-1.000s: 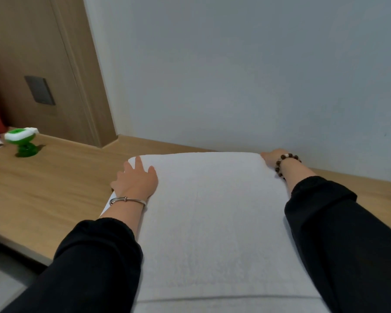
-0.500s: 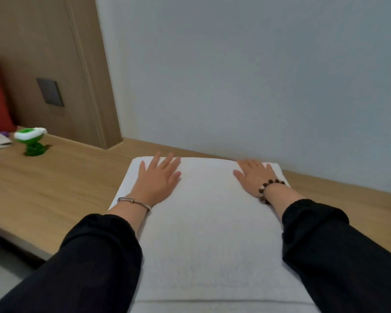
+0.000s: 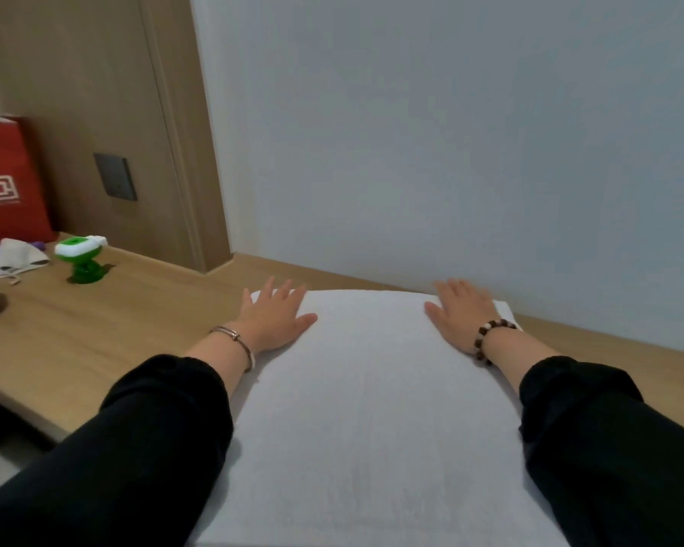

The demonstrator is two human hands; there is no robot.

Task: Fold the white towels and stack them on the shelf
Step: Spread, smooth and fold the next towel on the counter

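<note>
A white towel lies flat on the wooden surface, stretching from the wall toward me. My left hand presses flat on its far left corner, fingers straight and spread. My right hand lies flat on the far right corner, fingers straight and slightly blurred. Both arms wear black sleeves; a metal bangle is on the left wrist and a bead bracelet on the right.
A green and white gadget stands at the left of the surface. Behind it are a red paper bag and a crumpled white item. A pale wall runs just behind the towel; a wooden panel stands at left.
Both hands have slid outward from the towel's far middle to its far corners, staying flat. The view has shifted so more of the left side shows.
</note>
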